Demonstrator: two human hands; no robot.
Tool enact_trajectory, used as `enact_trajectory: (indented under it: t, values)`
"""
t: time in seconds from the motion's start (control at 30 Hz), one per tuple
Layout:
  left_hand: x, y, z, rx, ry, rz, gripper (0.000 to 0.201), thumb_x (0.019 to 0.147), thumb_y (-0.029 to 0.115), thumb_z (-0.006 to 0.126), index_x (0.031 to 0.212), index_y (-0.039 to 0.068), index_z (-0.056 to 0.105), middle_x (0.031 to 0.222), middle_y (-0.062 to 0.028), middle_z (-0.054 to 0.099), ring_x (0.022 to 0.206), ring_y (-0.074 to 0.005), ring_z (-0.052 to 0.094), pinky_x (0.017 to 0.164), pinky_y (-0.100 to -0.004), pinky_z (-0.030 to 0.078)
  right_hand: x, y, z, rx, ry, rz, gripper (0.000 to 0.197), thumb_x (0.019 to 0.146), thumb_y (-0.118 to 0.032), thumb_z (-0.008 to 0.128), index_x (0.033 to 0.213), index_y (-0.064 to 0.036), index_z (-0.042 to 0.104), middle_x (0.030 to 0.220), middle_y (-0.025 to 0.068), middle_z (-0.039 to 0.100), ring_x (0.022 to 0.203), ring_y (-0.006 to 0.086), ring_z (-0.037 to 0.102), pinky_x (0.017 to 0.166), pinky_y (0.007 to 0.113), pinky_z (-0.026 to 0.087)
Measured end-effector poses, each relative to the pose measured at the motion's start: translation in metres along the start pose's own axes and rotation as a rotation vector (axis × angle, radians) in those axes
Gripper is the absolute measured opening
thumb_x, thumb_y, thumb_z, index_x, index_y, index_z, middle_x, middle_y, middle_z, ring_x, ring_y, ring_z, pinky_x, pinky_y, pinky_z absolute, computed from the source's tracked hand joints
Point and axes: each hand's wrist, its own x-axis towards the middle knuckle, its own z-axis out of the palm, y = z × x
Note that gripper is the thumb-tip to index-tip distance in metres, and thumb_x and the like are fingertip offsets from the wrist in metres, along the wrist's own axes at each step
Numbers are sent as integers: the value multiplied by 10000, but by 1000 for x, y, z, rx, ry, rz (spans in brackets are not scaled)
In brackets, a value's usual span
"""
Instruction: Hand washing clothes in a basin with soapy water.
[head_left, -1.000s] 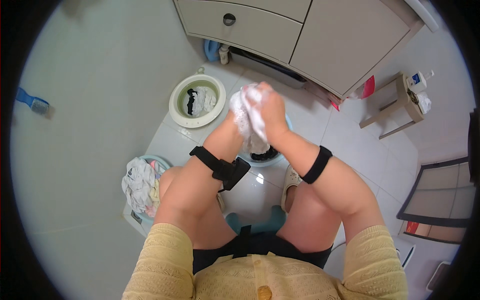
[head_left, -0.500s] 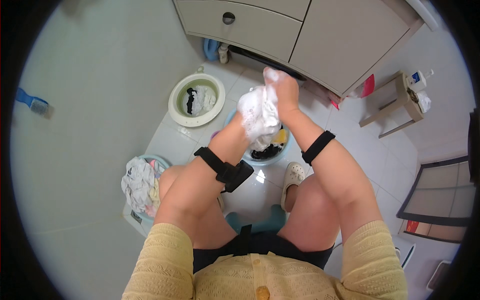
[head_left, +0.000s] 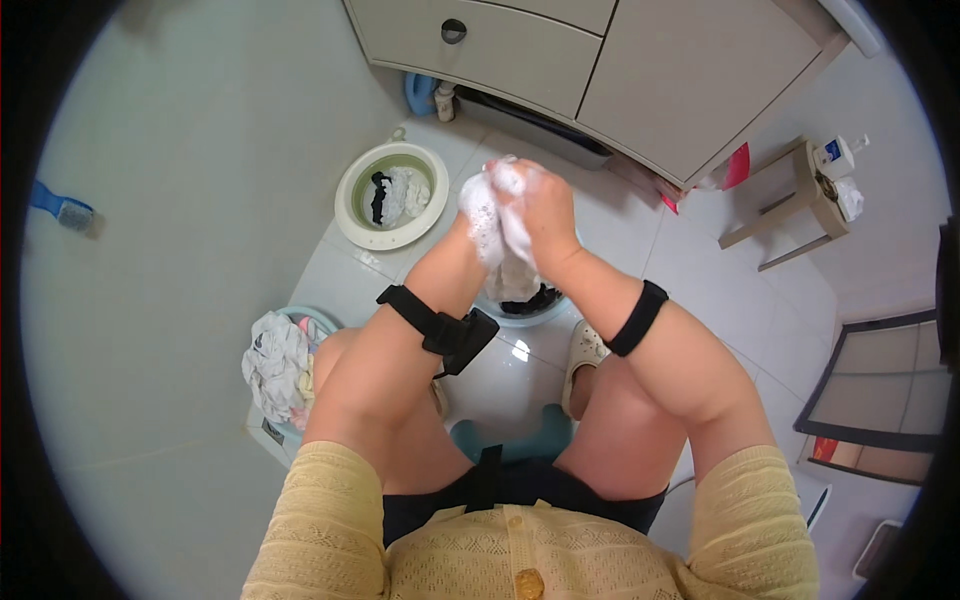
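Above a light-blue basin [head_left: 530, 320] on the floor, both of my hands are pressed together, thick with suds. My left hand [head_left: 482, 215] is closed, its fingers largely buried under white foam. Against it, my right hand [head_left: 548, 212] is curled round the same bunch. A wet white cloth [head_left: 514, 280] hangs from between them toward the basin; what kind of garment it is cannot be made out. Dark fabric [head_left: 537, 300] lies in the basin, mostly hidden behind my hands and wrists.
A green-and-white basin [head_left: 372, 238] holding black and white laundry stands at the far left. Nearer, a blue basin [head_left: 322, 318] is heaped with clothes [head_left: 275, 365]. A cabinet [head_left: 520, 60] spans the back; a small stool [head_left: 800, 205] with a pump bottle [head_left: 835, 157] stands right.
My hands have come closer together and shifted slightly left, the right one now lower and wrapped over the foamy cloth. Less of the cloth shows, and the basin is more covered.
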Motion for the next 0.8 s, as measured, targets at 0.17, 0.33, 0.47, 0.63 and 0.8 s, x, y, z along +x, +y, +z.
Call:
enact_trajectory:
  t: [0.17, 0.33, 0.47, 0.63, 0.8]
  values:
    - [8, -5, 24, 61, 245, -44, 246, 872, 294, 306, 827, 137, 491, 778, -25, 541, 737, -165, 529, 641, -308, 446, 22, 8, -17, -64, -78, 393, 179, 722, -241, 532, 789, -90, 602, 734, 142, 572, 694, 332, 540, 635, 379, 432]
    - [9, 13, 27, 400, 486, 156, 164, 836, 229, 434, 801, 94, 521, 715, -17, 541, 632, -145, 525, 595, -259, 446, 11, -1, -7, 190, 52, 167, 193, 718, -232, 552, 805, -70, 613, 775, 167, 572, 724, 345, 527, 641, 368, 417]
    - [13, 20, 32, 837, 450, 297, 236, 823, 221, 440, 813, 16, 556, 728, -47, 553, 666, -140, 511, 596, -261, 416, 20, 8, -11, 225, 11, 426, 206, 740, -232, 552, 797, -39, 598, 749, 179, 567, 700, 358, 512, 622, 353, 407]
    - [22, 56, 24, 1541, 430, 300, 296, 800, 242, 446, 813, -30, 561, 758, -108, 577, 696, -181, 526, 654, -292, 411, 25, 11, -11, 312, 37, 397, 222, 757, -236, 534, 803, -27, 593, 755, 193, 561, 690, 355, 506, 611, 345, 404]
    - [20, 64, 63, 1925, 482, 39, 388, 771, 338, 448, 846, -23, 572, 787, -182, 577, 733, -260, 538, 713, -322, 410, 25, 23, -17, 369, 51, 369, 211, 752, -220, 546, 813, -23, 591, 726, 190, 556, 641, 351, 471, 598, 331, 396]
